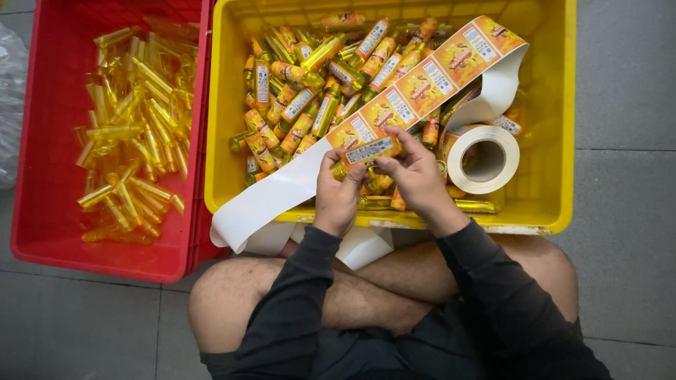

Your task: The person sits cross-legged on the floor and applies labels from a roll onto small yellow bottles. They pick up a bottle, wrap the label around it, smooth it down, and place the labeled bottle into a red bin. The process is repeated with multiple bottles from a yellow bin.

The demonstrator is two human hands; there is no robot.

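Head view, bottom of frame: person sitting cross-legged on grey floor tiles (627, 211), black sleeves (296, 302) running up toward frame centre.

Left hand (336, 191) and right hand (414, 176) are meeting at frame centre, just over the near rim of the yellow crate (563, 141). Both are pinching one small yellow bottle (367, 150) between them. Left fingers are closing on its left end, right thumb and fingertips are pressing on its right end and label. Bottle is lying roughly horizontal, spanning the gap between the two hands, label face up. Both grips are closed tight on it, no visible slack.

Label strip (422, 84) is passing directly behind the bottle, running diagonally from lower left to upper right of the frame. Its bare white backing (267, 200) is hanging over the crate's near rim at lower left. Printed orange labels are showing on the upper right part. Strip is curling back down to the roll (483, 159), lying just right of the right hand.

Further up, labelled bottles (310, 84) are piling inside the yellow crate, upper centre.

Left of frame: red crate (42, 232) touching the yellow one, holding unlabelled clear yellow bottles (134, 127). Clear plastic bag (10, 105) at far left edge.
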